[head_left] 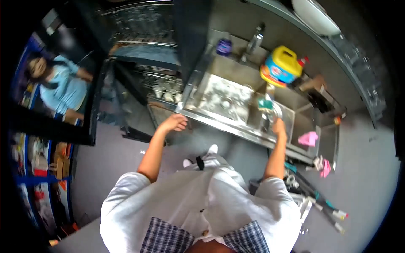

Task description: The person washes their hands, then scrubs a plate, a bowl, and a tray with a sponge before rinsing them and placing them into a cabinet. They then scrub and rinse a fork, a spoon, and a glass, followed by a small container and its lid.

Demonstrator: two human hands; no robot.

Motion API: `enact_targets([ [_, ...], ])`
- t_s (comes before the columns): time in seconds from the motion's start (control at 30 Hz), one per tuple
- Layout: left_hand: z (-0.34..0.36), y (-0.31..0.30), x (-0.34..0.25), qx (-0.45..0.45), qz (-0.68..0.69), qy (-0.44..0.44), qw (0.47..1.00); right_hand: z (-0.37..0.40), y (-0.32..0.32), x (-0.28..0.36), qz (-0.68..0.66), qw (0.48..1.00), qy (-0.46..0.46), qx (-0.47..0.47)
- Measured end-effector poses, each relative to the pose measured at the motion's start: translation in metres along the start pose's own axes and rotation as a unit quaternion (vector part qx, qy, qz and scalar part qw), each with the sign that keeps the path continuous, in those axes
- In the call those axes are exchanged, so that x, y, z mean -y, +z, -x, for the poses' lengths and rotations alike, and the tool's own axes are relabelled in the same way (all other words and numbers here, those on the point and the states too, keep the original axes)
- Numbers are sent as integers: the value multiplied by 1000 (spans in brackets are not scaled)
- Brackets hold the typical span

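My left hand (pixel 174 122) hangs just in front of the left corner of the steel sink (pixel 219 121), its fingers curled in with nothing visible in them. Over the middle basin is my right hand (pixel 279 126), closed, with the fingertips blurred. Something shiny lies close to it, but I cannot make out what it grips. A green and yellow sponge (pixel 265 104) is just beyond that hand, near the divider between basins. Suds and water cover the floor of the left basin (pixel 219 99).
Behind the basins stand a tap (pixel 254 42), a purple bottle (pixel 224 45) and a yellow-blue jug (pixel 280 66). Pink cloth (pixel 308 138) lies at the right basin. Open cabinet racks (pixel 162 86) hold cups at left. Long-handled tools (pixel 320 202) lie at lower right. A person (pixel 63 86) appears at far left.
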State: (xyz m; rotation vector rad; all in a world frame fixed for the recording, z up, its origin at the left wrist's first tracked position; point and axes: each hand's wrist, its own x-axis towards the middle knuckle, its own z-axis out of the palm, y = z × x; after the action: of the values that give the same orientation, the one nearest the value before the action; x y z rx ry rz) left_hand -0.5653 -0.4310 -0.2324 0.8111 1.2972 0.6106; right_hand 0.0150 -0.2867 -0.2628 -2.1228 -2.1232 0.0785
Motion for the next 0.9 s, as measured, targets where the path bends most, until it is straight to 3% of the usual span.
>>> enact_targets([
  [0.03,0,5,3,-9,-20,-19,1000,20,-17,8,-173,980,84,51],
  [0.07,4,9,6,-14,-12,-27,999,29,-37,25,-344,921,157,96],
  [0.17,4,14,22,-26,-14,-63,998,16,4,-13,-181,975,64,111],
  [0.3,-6,22,11,-59,-29,-98,993,-22,-16,34,-145,982,119,1],
  [0.33,-5,23,8,-81,-21,-102,991,-37,-11,42,-137,986,64,-63],
  [0.43,-22,25,1,-110,29,-85,990,-72,-24,86,-54,998,-18,23],
  [0.47,-25,31,-7,-121,30,-85,989,-87,3,80,-10,998,-45,42],
  [0.5,-29,31,-9,-107,37,-53,992,-104,9,81,31,993,-52,104],
  [0.53,-31,42,-16,-131,10,-40,991,-106,0,92,94,985,6,142],
  [0.67,-36,58,-33,-134,9,29,990,-109,-16,95,57,988,21,141],
  [0.77,-41,66,-62,-117,6,-6,993,-117,7,81,40,996,2,83],
  [0.87,-74,73,-88,-64,23,-21,997,-112,23,57,-68,994,-85,-1],
  [0.9,-96,79,-98,-50,20,-35,998,-109,21,51,-120,991,-65,-5],
])
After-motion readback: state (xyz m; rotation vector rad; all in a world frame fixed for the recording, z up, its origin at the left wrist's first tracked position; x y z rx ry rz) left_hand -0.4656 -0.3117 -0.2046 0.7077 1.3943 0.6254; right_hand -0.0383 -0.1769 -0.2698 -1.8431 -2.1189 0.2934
